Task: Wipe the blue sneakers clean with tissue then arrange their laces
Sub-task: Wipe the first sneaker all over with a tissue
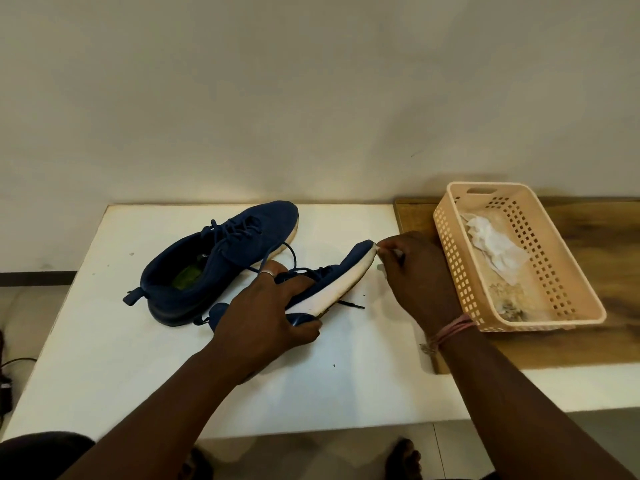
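**Inspector A:** We found the left hand (266, 310) clamped round the heel end of one blue sneaker (332, 282), holding it tilted on its side above the desk (104, 358) with the white sole edge turned toward the person. Agreed?

**Inspector B:** Agreed. We noted the right hand (412, 271) at the toe of that shoe, its fingers pinched on a small piece of tissue (381, 249) pressed against the sole edge. Little of the tissue showed.

**Inspector A:** And the second sneaker (221, 258)?

**Inspector B:** It stood upright on the desk just behind the held one, laces (239, 226) threaded but lying loose. We could not tell whether it had been wiped.

**Inspector A:** We recorded crumpled tissue (491, 244) lying in the peach basket (453, 271) to the right, on the wooden board (588, 341).

**Inspector B:** We judged the task to be mid-wipe. A loose lace end (351, 304) trailed under the held shoe, so arranging both pairs of laces was, in our view, left to do.
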